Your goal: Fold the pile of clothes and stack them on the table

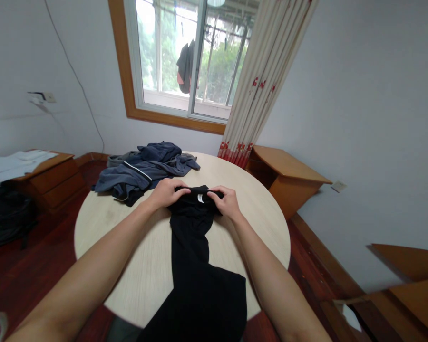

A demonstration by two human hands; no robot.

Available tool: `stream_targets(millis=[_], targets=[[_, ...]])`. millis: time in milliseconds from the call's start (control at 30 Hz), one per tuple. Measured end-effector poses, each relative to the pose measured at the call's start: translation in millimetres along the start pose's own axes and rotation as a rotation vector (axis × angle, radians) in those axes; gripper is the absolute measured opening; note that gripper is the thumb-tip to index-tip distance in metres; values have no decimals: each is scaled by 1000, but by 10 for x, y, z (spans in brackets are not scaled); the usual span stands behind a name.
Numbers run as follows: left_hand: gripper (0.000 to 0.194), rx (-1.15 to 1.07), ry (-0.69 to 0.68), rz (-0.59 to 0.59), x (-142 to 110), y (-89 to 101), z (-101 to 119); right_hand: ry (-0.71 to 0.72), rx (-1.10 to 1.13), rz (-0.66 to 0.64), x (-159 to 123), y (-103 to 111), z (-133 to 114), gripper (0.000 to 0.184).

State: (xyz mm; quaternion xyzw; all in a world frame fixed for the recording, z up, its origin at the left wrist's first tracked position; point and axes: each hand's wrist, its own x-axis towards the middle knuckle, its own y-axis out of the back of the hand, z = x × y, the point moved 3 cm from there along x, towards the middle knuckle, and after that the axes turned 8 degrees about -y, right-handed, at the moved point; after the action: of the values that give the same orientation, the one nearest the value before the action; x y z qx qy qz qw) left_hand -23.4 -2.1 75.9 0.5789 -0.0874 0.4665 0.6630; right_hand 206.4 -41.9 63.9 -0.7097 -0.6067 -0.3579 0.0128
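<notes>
A black garment [190,232] lies on the round pale table [135,280], its far edge raised a little. My left hand [169,192] is closed on that edge at one side, thumb on top. At the other side of the same edge my right hand [225,199] grips it between thumb and fingers. Between the hands a small white label [200,198] shows on the cloth. The garment's near part runs into more black cloth at the bottom of the view; where one ends I cannot tell. Whether it is a top or trousers is unclear.
A heap of dark blue and grey clothes [153,164] lies at the table's far left. Beyond are a window [190,57] and a curtain [260,80]. Wooden cabinets stand at the left [53,183] and right [288,178]. A black bag [7,216] sits on the floor.
</notes>
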Motion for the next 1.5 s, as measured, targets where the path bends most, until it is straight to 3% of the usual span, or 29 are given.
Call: stream_targets(millis=[267,533,733,1033,1100,1200,1267,1367,1433,1500], targets=[[27,104,57,-7,-3,40,-25,-49,-19,49,14,57,46,26],[40,211,106,23,-14,87,-70,-134,-56,119,34,85,135,47],[39,182,128,9,-23,71,-118,-153,5,117,50,96,182,42],[38,161,171,-1,-51,51,-141,-248,197,-100,84,154,300,45],[42,72,203,24,-50,41,-182,-259,206,-204,82,203,319,44],[56,-237,293,65,-67,61,-294,-276,186,-415,46,240,361,50],[63,-449,326,8,-101,88,-372,-296,169,-501,12,228,417,46],[69,-609,338,-203,-202,101,-473,-310,181,-526,-12,170,526,24],[68,-646,370,-308,-282,58,-538,-310,177,-488,0,136,597,19],[62,-618,387,-317,-330,-16,-596,-316,147,-388,33,139,654,18]])
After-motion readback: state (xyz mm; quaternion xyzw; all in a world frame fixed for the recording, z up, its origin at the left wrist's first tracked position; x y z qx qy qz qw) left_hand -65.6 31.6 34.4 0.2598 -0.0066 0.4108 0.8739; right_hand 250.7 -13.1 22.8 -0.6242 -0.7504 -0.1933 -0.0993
